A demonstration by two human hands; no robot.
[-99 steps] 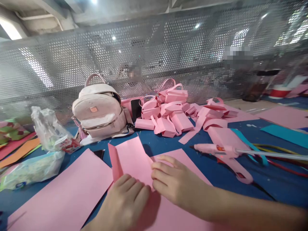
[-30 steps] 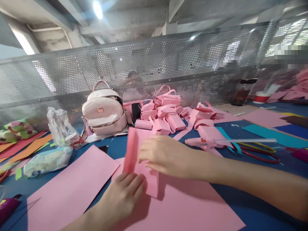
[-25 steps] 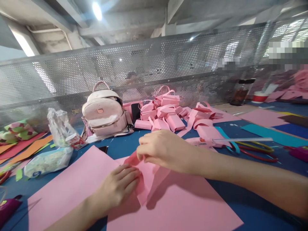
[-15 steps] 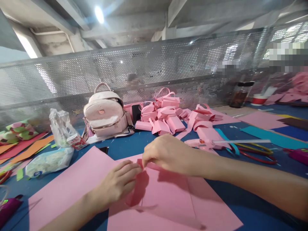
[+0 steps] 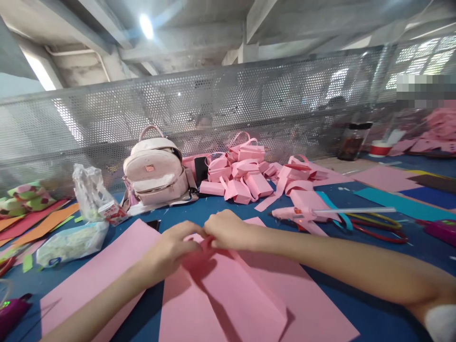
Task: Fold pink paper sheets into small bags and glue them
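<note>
A blue table (image 5: 359, 266) carries a flat pink sheet (image 5: 306, 308), and on it lies the folded paper (image 5: 235, 294), its long axis running from the near edge away toward the hands, far end narrowing to where they meet. Behind stand a backpack (image 5: 155, 173) and a pile of pink boxes (image 5: 242, 173), with a glue gun (image 5: 302, 216) to the right. The left hand (image 5: 171, 247) and right hand (image 5: 228, 230) touch, fingers curled shut, pinching the paper's far tip between them.
</note>
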